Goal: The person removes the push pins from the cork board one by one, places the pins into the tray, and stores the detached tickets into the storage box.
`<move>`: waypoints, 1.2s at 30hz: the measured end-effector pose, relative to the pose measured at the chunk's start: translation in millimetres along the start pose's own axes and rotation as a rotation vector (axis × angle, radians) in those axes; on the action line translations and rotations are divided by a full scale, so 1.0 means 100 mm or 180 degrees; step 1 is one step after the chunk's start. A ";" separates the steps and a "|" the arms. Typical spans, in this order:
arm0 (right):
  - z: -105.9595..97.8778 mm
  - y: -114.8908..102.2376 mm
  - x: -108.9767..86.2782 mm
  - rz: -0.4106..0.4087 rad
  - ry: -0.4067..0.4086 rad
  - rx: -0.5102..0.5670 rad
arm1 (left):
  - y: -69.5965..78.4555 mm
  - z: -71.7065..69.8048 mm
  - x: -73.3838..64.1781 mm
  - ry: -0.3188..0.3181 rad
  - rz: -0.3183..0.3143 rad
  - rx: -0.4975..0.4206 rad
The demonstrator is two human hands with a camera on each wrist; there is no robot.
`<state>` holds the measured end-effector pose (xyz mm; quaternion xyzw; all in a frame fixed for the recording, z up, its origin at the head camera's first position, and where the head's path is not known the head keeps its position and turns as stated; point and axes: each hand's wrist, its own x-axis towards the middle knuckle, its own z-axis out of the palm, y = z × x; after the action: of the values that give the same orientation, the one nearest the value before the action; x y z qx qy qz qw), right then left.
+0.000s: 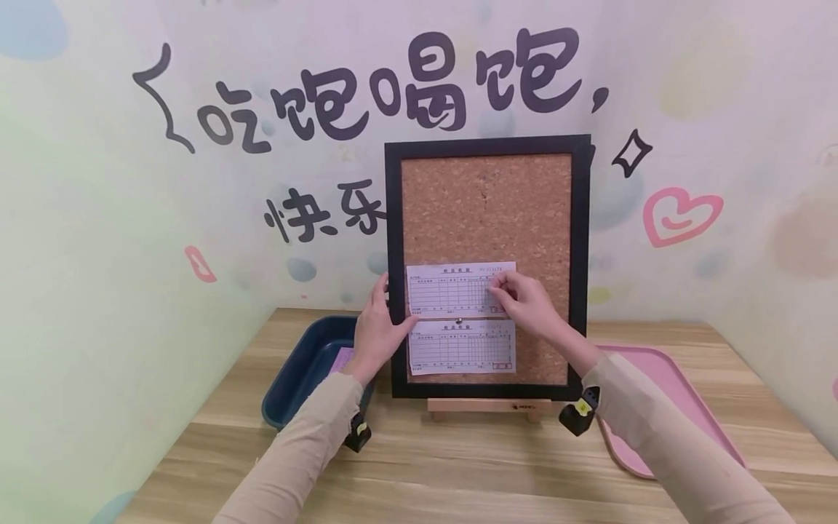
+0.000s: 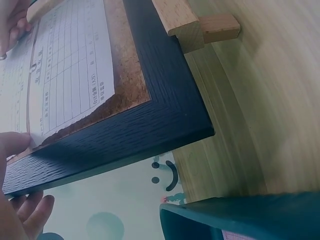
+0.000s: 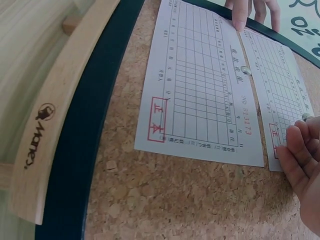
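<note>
Two white receipt sheets lie one above the other on a black-framed corkboard (image 1: 486,211). The upper sheet (image 1: 439,292) meets the lower sheet (image 1: 452,351) almost edge to edge, and a silver thumbtack (image 1: 459,321) sits at their seam. My left hand (image 1: 378,331) grips the left side of the frame, thumb in front by the paper and fingers behind. At the upper sheet's right part, my right hand (image 1: 527,306) pinches a second silver thumbtack (image 3: 306,117) between thumb and forefinger. Those fingertips partly cover the sheet's printed number.
The board stands on a wooden easel ledge (image 1: 487,405). To its left is a dark blue tray (image 1: 278,397) holding pink paper (image 1: 341,360). A pink tray (image 1: 635,466) lies to the right, partly under my right forearm. A decorated wall (image 1: 196,196) rises behind the table (image 1: 445,484).
</note>
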<state>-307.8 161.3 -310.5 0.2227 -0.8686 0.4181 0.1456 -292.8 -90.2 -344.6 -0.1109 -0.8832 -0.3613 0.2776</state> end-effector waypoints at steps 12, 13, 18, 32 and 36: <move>-0.01 0.01 -0.05 0.0048 -0.0009 -0.0077 | 0.00 -0.08 0.05 0.0068 0.0110 0.0127; -0.01 0.01 -0.05 0.0054 -0.0013 -0.0074 | 0.00 -0.09 0.06 0.0097 0.0151 0.0140; -0.01 0.00 -0.04 0.0076 -0.0017 -0.0072 | 0.05 -0.14 0.16 0.0285 0.0379 0.0217; 0.00 -0.02 -0.03 0.0047 -0.0020 -0.0169 | 0.34 -0.29 0.45 -0.0182 0.1019 0.0889; 0.00 -0.02 -0.03 0.0054 -0.0021 -0.0195 | 0.36 -0.30 0.49 -0.0305 0.1013 0.0963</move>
<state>-304.2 161.0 -310.9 0.2121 -0.8833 0.3917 0.1459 -306.2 -85.5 -278.5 -0.2231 -0.9109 -0.1707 0.3023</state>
